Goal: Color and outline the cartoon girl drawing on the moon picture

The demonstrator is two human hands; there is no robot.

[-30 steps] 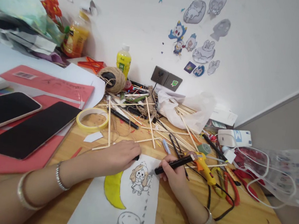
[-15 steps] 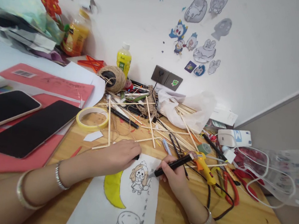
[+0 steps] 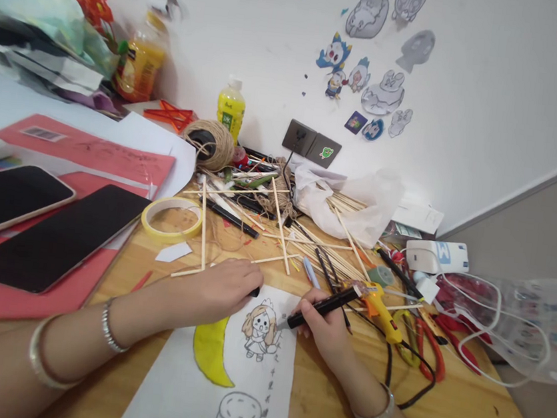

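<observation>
A sheet of white paper (image 3: 178, 385) lies in front of me, bearing a yellow crescent moon (image 3: 212, 349), a small girl figure (image 3: 259, 331) with tan hair, an uncoloured round cake drawing (image 3: 239, 412) and a column of handwritten characters. My right hand (image 3: 323, 325) grips a black marker (image 3: 322, 308), its tip at the paper beside the figure's hair. My left hand (image 3: 229, 287) rests over the paper's top edge, fingers curled round a small black piece (image 3: 255, 292) that looks like a marker cap; most of it is hidden.
Behind the paper lie thin wooden sticks (image 3: 283, 230), yellow tape (image 3: 171, 218), a twine roll (image 3: 210, 147) and a yellow glue gun (image 3: 382, 311) with its cord. Pliers (image 3: 425, 353) are at right. Two phones (image 3: 61, 238) rest on red folders (image 3: 88, 154) at left.
The marker tip has shifted very slightly beside the figure's hair. The left hand stays in place, and the view has tilted a little.
</observation>
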